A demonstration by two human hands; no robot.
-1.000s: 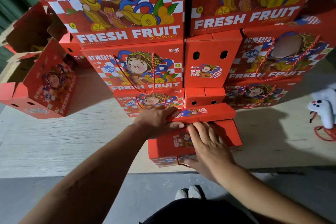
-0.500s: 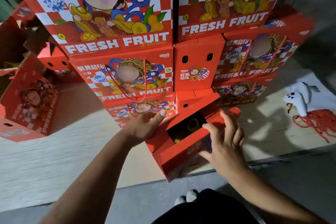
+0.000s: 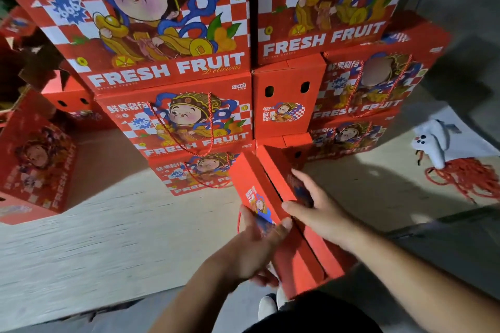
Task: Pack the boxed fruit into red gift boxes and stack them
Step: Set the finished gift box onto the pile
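Gripping red gift box (image 3: 281, 211) between left hand (image 3: 254, 246), right hand (image 3: 322, 213)

white plush toy (image 3: 433, 143) on floor, right | red cord pile (image 3: 465, 178) beside it, touching

gift box (image 3: 286, 227) before stacked boxes (image 3: 173, 113)
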